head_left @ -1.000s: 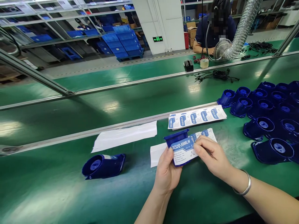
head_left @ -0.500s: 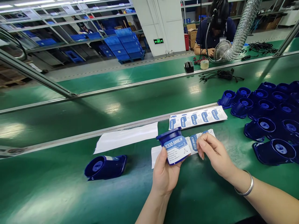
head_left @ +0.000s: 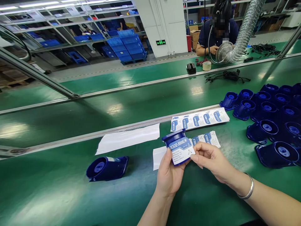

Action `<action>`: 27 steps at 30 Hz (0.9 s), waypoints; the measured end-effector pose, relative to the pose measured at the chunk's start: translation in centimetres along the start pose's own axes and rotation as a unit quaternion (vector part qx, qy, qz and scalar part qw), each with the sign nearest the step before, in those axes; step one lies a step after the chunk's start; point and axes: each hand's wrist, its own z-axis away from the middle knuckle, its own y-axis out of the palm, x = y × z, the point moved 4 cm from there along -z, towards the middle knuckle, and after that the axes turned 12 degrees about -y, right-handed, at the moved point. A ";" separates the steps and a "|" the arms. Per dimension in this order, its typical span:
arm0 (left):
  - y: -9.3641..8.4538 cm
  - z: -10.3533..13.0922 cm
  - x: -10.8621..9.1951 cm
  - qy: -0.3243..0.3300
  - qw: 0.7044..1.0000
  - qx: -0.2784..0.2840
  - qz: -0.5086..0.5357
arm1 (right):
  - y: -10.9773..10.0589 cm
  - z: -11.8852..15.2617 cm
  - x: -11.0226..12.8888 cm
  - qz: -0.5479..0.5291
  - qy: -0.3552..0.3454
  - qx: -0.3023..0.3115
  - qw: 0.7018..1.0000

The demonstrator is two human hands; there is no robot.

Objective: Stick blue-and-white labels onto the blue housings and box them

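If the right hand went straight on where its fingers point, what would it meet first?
The right hand would likely meet the right edge of the printed label, on the blue housing in the left hand; the right fingertips look very close, though contact is unclear.

The left hand (head_left: pixel 170 175) hid part of the blue housing (head_left: pixel 174 137) it gripped, and the small lines on the label (head_left: pixel 181 153) seemed too fine to read surely. The right hand (head_left: pixel 215 161) partly covered the label strip (head_left: pixel 208 139) behind it; well right of both hands, the picture's edge cut off the outermost housings (head_left: pixel 297 100)
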 end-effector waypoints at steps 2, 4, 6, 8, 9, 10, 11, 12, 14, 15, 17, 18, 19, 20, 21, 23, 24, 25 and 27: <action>-0.1 0.0 0.1 0.002 1.000 -0.005 -0.002 | 0.0 -0.1 -0.2 -0.006 -0.002 -0.005 1.000; -0.1 0.0 0.0 0.001 1.000 -0.003 0.001 | -0.1 -0.1 -0.3 -0.002 -0.006 -0.005 1.000; 0.0 0.0 -0.2 -0.005 1.000 -0.002 0.008 | -0.3 -0.1 -0.4 0.008 -0.010 0.000 1.000; 0.1 -0.1 -0.6 -0.003 1.000 -0.007 0.019 | -0.5 -0.1 -0.1 0.030 -0.019 0.018 0.999; 0.1 -0.1 -0.9 0.002 1.000 -0.011 0.024 | -0.4 0.0 0.2 0.053 -0.026 0.042 0.997; 0.1 -0.1 -1.2 0.009 0.999 -0.015 0.028 | -0.4 0.0 0.4 0.084 -0.035 0.075 0.993; 0.1 0.0 -1.5 0.016 0.999 -0.018 0.031 | -0.2 0.0 0.7 0.122 -0.041 0.115 0.985; 0.1 0.0 -1.7 0.021 0.999 -0.019 0.031 | -0.1 0.0 0.8 0.165 -0.046 0.150 0.974; 0.1 0.1 -1.9 0.024 0.999 -0.017 0.028 | -0.2 0.0 1.1 0.246 -0.061 0.166 0.953; 0.1 0.1 -1.8 0.022 0.999 -0.015 0.025 | -0.5 -0.1 1.2 0.271 -0.069 0.141 0.950; 0.1 0.1 -1.7 0.017 1.000 -0.011 0.018 | -1.2 -0.3 1.3 0.274 -0.077 0.061 0.957; 0.1 0.1 -1.5 0.014 1.000 -0.008 0.014 | -1.5 -0.4 1.2 0.254 -0.073 0.030 0.964; 0.1 0.1 -1.4 0.011 1.000 -0.007 0.009 | -1.7 -0.4 1.1 0.227 -0.065 0.013 0.972; 0.1 0.1 -1.3 0.008 1.000 -0.004 0.003 | -1.7 -0.4 0.9 0.201 -0.055 0.008 0.978; 0.1 0.0 -1.1 0.004 1.000 0.000 -0.002 | -1.7 -0.5 0.8 0.181 -0.047 0.011 0.982; 0.1 0.0 -0.7 -0.005 1.000 0.008 -0.014 | -1.4 -0.4 0.7 0.167 -0.038 0.025 0.985; 0.1 0.0 -0.5 -0.010 1.000 0.013 -0.019 | -1.3 -0.4 0.7 0.169 -0.035 0.031 0.985; 0.1 0.0 -0.3 -0.013 0.999 0.017 -0.025 | -1.1 -0.4 0.7 0.173 -0.033 0.034 0.984; 0.1 0.1 0.1 -0.015 0.999 0.025 -0.039 | -0.9 -0.3 0.7 0.183 -0.031 0.035 0.982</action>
